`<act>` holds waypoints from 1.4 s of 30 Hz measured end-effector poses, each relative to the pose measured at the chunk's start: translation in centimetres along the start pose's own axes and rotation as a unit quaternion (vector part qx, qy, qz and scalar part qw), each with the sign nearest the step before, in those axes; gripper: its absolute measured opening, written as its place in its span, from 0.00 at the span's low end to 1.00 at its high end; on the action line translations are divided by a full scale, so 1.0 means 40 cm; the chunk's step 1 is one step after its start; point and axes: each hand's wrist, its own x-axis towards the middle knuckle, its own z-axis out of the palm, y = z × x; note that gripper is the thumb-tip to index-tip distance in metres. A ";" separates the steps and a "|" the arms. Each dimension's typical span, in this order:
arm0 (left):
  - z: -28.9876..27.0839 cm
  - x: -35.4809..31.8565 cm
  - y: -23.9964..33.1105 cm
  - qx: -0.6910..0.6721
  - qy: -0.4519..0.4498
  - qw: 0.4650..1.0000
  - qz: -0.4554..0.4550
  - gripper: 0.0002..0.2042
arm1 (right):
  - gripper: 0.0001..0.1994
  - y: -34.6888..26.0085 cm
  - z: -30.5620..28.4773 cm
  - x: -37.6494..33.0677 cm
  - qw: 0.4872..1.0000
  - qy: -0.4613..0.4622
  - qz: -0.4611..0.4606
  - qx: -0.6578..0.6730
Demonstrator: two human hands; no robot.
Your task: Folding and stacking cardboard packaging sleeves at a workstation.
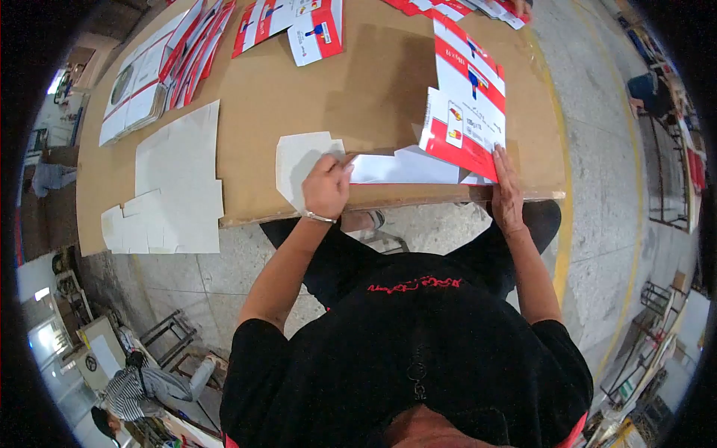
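Observation:
A red and white printed carton point(472, 104) lies partly folded at the table's near edge, with its printed panel raised at the right. Its white inner strip point(407, 169) runs left along the edge. My left hand point(326, 187) is closed, its curled fingers pinching the left end of that strip. Beneath and beside these fingers is a grey-white cardboard sheet point(295, 160). My right hand point(508, 193) rests against the carton's lower right corner, fingers stretched out along its red side; the thumb is hard to make out.
At the left of the brown table point(269, 104) lie a stack of flat cartons point(138, 93) and grey-white cardboard sheets point(179, 183). Another printed carton point(317, 33) lies at the back. A person's hand point(521, 7) touches cartons at the far right. Someone in stripes point(131, 392) works at lower left.

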 end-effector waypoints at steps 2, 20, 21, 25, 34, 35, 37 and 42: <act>0.014 0.011 -0.003 0.074 0.006 0.996 0.054 0.16 | 0.28 -0.042 -0.006 0.022 0.996 -0.071 -0.017 -0.044; -0.142 -0.020 -0.081 -0.130 0.038 0.990 -0.039 0.44 | 0.36 -0.193 0.061 0.016 0.959 -0.240 -0.069 -0.136; -0.107 -0.009 -0.051 -0.296 0.230 0.919 -0.122 0.40 | 0.36 -0.194 0.065 0.014 0.960 -0.237 -0.069 -0.136; 0.019 0.001 -0.086 -0.488 0.299 0.800 -0.181 0.32 | 0.35 -0.211 0.073 0.021 0.960 -0.237 -0.075 -0.130; -0.007 0.040 0.005 -0.177 0.139 0.972 0.064 0.26 | 0.30 -0.172 0.058 0.038 0.950 -0.234 -0.114 -0.174; 0.017 0.052 0.003 -0.184 0.131 0.972 0.072 0.26 | 0.30 -0.164 0.045 0.038 0.954 -0.227 -0.103 -0.168; 0.012 0.041 -0.026 0.021 -0.041 0.968 0.246 0.28 | 0.32 -0.182 0.039 0.054 0.956 -0.221 -0.104 -0.161; 0.002 0.040 0.055 0.072 -0.139 0.960 0.231 0.30 | 0.35 -0.162 0.049 0.041 0.950 -0.231 -0.115 -0.174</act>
